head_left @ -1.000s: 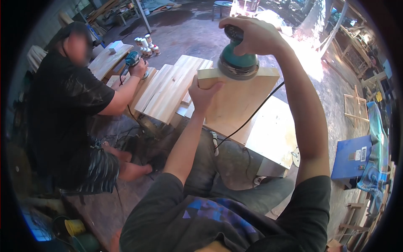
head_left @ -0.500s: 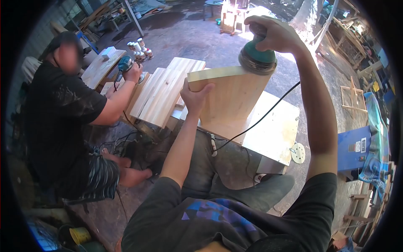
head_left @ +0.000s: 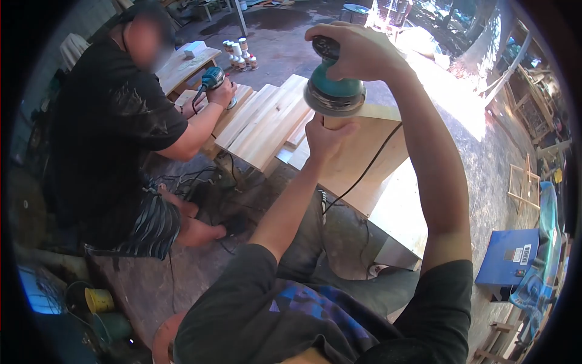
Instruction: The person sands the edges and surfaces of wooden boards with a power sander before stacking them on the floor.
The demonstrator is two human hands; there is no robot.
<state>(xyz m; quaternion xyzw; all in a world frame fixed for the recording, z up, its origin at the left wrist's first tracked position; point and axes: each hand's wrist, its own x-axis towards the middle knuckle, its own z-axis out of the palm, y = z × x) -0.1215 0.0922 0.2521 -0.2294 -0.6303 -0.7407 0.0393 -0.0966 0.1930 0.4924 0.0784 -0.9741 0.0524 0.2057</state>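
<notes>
My right hand is wrapped over the top of a green orbital sander. The sander's round pad lies at the left end of the top edge of an upright wooden panel, close above my left hand. With thumb and fingers on either side, that hand grips the panel's left corner. The panel stands on a pale worktop. A black cord hangs across the front of the panel. The sander covers part of the top edge, so exact pad contact is hard to see.
At left a co-worker holds another sander over wood. Between us lie several pale boards. Small bottles stand beyond, near a wooden table. A blue machine is at right; cables trail on the floor.
The sander in my right hand has travelled left along the panel's top edge, from its far right end to near my left hand. The view has turned slightly left.
</notes>
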